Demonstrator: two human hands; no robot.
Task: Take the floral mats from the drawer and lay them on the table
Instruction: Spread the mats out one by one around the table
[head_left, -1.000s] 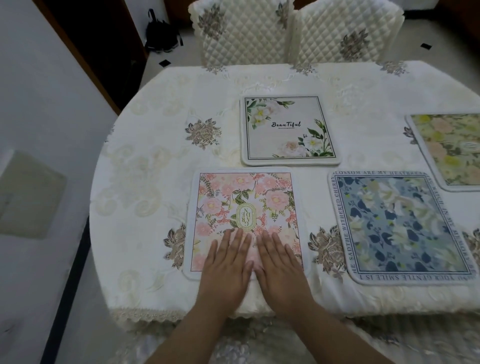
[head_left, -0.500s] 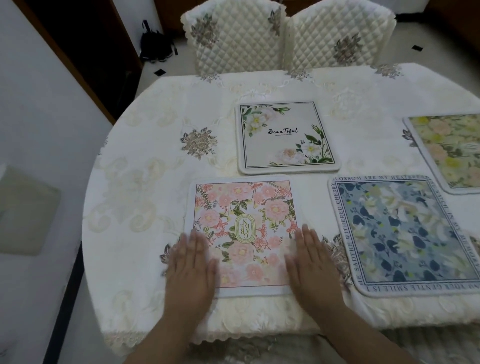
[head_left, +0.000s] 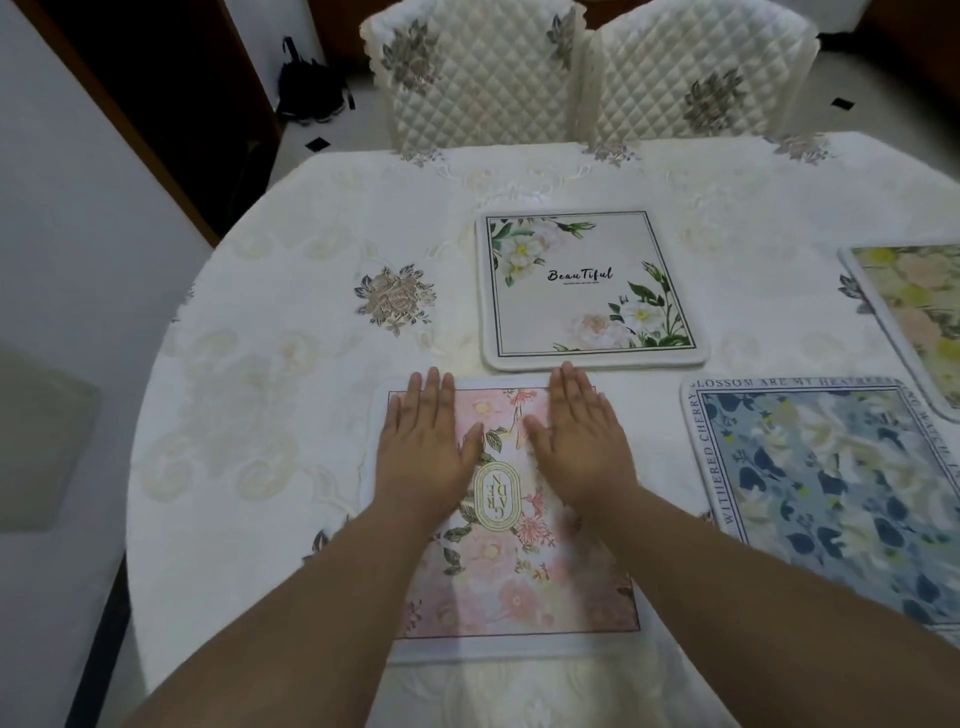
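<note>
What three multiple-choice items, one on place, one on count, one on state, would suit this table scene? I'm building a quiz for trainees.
1. Where does the Beautiful mat lie?
A. Beyond the pink mat
B. Under the blue mat
C. On a chair

2. How many mats show on the table?
A. Two
B. Four
C. Six

3. How are the hands?
A. Flat on the pink mat
B. Gripping its corners
C. Raised off it

Answers:
1. A, it sits farther from the person, apart from the pink mat.
2. B, pink, blue, Beautiful and a yellow-green mat at the right edge.
3. A, left hand and right hand lie with fingers straight.
</note>
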